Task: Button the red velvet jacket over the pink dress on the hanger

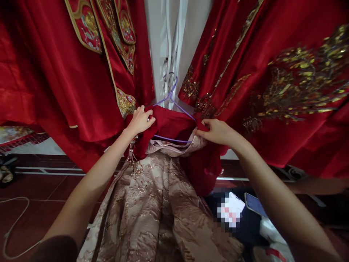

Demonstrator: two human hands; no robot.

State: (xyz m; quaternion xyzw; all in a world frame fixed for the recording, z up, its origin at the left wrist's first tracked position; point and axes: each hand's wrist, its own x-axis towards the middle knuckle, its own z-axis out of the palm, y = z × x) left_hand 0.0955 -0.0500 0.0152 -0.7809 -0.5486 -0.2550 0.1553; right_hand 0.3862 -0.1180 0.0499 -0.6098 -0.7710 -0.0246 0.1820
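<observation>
A purple wire hanger (181, 107) hooks onto a white rack and runs inside a plain red garment (170, 122). My left hand (140, 120) is closed on the red cloth at the hanger's left shoulder. At the other shoulder my right hand (216, 131) pinches a fold of the same cloth, beside the pale waistband of a brocade skirt (160, 196). That pinkish-gold skirt hangs down in pleats towards me. Beaded tassels (133, 156) dangle below my left hand. The fingertips of both hands are partly hidden in the cloth.
Red embroidered costumes (106, 98) hang on the left, and red sequinned ones (297, 83) on the right. White metal rails (54, 171) stand low over dark floor tiles. A pale cable (16, 227) lies at lower left. A phone (255, 204) and white plastic bags (272, 233) show lower right.
</observation>
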